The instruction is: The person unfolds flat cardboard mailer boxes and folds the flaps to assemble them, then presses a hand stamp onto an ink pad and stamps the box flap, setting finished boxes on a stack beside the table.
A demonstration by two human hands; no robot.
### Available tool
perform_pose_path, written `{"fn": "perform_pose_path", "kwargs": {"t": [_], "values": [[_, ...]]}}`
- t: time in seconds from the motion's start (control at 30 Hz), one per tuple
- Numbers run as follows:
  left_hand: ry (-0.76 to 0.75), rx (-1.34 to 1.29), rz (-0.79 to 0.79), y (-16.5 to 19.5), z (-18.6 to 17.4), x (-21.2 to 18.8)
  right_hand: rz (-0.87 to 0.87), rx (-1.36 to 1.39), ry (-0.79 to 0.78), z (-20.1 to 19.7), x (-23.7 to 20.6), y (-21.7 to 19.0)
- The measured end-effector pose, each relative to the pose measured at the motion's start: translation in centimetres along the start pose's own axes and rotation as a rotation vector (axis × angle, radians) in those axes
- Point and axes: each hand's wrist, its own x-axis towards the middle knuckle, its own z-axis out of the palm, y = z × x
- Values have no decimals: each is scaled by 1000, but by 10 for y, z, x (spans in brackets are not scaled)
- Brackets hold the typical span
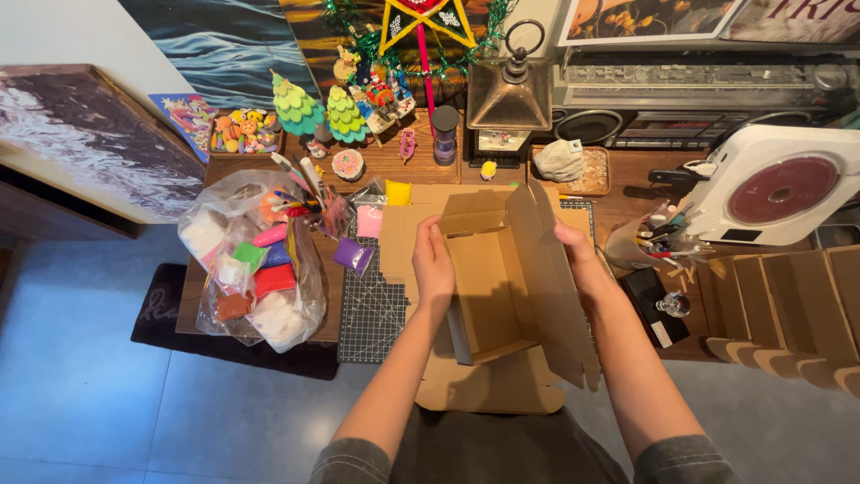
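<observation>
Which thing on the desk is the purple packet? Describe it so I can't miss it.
Start at the cardboard box held between the left hand and right hand. Just left of the left hand, on the gridded cutting mat, lies the purple packet, darker than the pink packet above it.

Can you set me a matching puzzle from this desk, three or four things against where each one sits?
Things:
1. cardboard box
2. clear plastic bag of coloured clay
3. lantern
4. white disc player

Places:
A. far right of the desk
B. left end of the desk
C. back of the desk, near the middle
D. between the left hand and the right hand, over the cutting mat

Pairs: 1-D, 2-B, 3-C, 4-A
</observation>
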Motion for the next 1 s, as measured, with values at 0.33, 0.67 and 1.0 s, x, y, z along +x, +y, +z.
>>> {"fn": "perform_pose_path", "kwargs": {"t": [0.33, 0.67, 1.0], "values": [[-30, -16, 6, 20, 2, 14, 101, 200, 149, -26, 32, 12], [-31, 11, 187, 57, 17, 62, -125, 317, -53, -7, 33, -74], [-26, -54, 86, 59, 13, 63, -125, 344, -42, -2, 27, -79]]}}
